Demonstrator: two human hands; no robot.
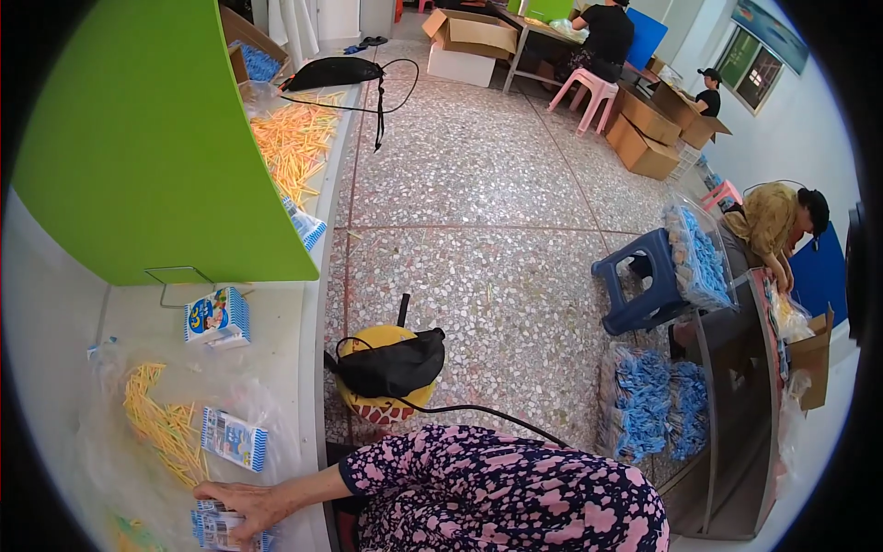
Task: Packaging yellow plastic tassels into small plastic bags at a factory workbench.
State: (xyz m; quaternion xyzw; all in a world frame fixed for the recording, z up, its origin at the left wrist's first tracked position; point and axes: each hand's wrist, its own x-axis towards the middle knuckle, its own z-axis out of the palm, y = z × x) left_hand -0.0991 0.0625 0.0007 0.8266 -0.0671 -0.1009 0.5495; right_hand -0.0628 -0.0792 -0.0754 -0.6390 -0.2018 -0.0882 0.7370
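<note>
- The step in hand looks like handling a small blue-and-white packet (pixel 210 529), just below the pile of yellow sticks (pixel 166 428) in the head view.
- One bare hand (pixel 244 504), seemingly the right, lies over this packet at the pile's lower end; the other hand is out of view.
- The grip is fairly wide: its fingers spread across the packet and touch it, but I cannot tell whether they close on it.
- The packet sits under the grip, showing between and below the fingers; its underside is hidden.
- Lifting it would likely call for a pinch on its edges, light enough to spare the contents, and a path clear of the pile.
- A second packet (pixel 235 440) lies just right of the pile, apart from the grip.
- A third packet (pixel 216 316) is above the pile, on the white bench (pixel 276 317), near the green panel (pixel 166 147).
- Clear plastic (pixel 262 391) spreads around the pile.
</note>
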